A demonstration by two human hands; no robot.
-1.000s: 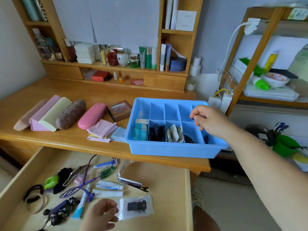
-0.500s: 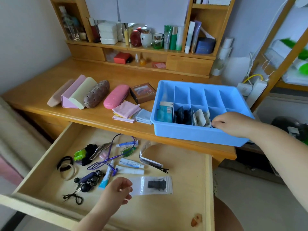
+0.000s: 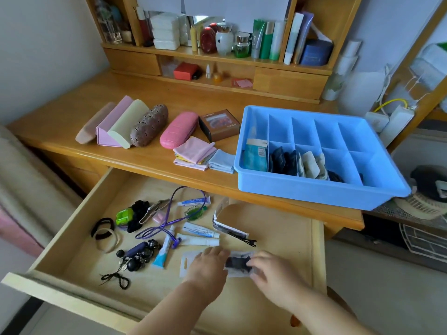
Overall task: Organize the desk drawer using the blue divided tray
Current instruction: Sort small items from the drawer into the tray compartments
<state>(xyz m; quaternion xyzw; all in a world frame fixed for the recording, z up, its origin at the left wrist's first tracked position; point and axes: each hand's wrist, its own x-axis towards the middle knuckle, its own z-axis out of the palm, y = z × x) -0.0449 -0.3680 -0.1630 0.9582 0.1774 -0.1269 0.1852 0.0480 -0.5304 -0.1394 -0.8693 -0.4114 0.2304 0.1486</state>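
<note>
Two big things fill the room: a wooden counter (image 3: pixel 72 122) and its open drawer (image 3: pixel 278 228) below. On the counter's right end sits the blue divided tray (image 3: pixel 314 192), with small packets in its front boxes. Five soft cases (image 3: pixel 128 124) lie in a row to its left. Down in the drawer, the left hand (image 3: pixel 208 267) and right hand (image 3: pixel 271 269) both touch a little clear bag (image 3: pixel 238 263) with something dark inside. I cannot tell if they grip it.
</note>
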